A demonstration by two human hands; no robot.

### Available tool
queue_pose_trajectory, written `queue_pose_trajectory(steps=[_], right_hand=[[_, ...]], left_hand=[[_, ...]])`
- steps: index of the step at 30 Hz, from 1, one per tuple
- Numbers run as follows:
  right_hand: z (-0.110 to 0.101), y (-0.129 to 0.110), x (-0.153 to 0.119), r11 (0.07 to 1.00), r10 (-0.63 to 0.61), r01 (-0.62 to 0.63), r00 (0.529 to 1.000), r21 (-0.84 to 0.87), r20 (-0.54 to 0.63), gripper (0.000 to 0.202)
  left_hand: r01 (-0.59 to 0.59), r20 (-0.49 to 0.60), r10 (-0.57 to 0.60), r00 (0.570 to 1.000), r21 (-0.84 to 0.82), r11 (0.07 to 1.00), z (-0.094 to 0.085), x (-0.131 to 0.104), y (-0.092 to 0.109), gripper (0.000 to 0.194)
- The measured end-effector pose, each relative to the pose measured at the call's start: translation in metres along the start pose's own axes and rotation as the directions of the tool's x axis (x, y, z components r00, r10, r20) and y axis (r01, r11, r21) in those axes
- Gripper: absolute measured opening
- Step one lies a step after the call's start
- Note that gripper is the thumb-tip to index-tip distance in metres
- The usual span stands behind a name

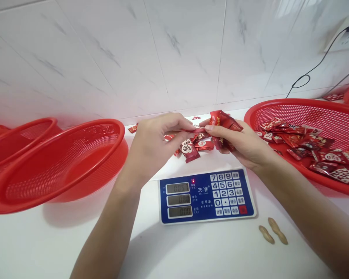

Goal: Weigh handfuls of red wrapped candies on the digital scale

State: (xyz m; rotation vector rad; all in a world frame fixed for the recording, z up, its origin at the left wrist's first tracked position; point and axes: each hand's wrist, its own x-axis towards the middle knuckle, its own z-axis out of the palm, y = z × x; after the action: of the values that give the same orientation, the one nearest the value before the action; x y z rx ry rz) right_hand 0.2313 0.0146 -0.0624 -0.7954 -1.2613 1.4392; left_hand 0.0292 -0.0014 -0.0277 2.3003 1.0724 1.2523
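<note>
Over a digital scale [206, 197], my left hand [159, 143] pinches one end of a small red wrapped packet [198, 131]. My right hand [241, 141] touches the other end with thumb and finger. Cupped in the same right hand are several more red candy-like packets [221, 120]. Beneath both hands, more red packets [189, 150] with white labels lie in a loose pile on the scale's white pan [168, 166], partly hidden by my fingers. The scale's top display reads about 0.057, and a red light glows beside it.
On the right, a red mesh basket [250, 112] holds many red packets. Further red baskets [116, 128] stand at the left. Two peanuts in shells [273, 231] lie on the white table [215, 252]. A black cable [311, 71] hangs from a wall socket [347, 37].
</note>
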Motion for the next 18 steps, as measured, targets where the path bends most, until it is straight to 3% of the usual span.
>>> queue_pose_trajectory(steps=[5, 10, 14, 18], right_hand=[[0.003, -0.005, -0.004, 0.996, -0.087, 0.088, 0.995, 0.014, -0.053, 0.016], [0.005, -0.006, -0.005, 0.994, -0.107, 0.105, 0.992, -0.035, -0.062, 0.018], [-0.001, -0.006, -0.001, 0.994, -0.108, 0.105, 0.991, -0.043, -0.072, 0.022], [-0.012, -0.010, 0.005, 0.995, -0.049, 0.060, 0.990, 0.081, -0.132, 0.027]], left_hand=[[-0.075, 0.023, 0.079, 0.997, -0.151, 0.986, -0.002, 0.001, 0.007, 0.012], [0.196, 0.128, -0.166, 0.978, -0.281, 0.940, -0.001, 0.002, 0.006, 0.015], [0.222, 0.052, -0.216, 0.975, -0.179, 0.958, 0.002, 0.004, -0.004, 0.014], [0.289, 0.008, -0.289, 0.957, -0.029, 0.957, 0.005, 0.007, -0.017, 0.008]])
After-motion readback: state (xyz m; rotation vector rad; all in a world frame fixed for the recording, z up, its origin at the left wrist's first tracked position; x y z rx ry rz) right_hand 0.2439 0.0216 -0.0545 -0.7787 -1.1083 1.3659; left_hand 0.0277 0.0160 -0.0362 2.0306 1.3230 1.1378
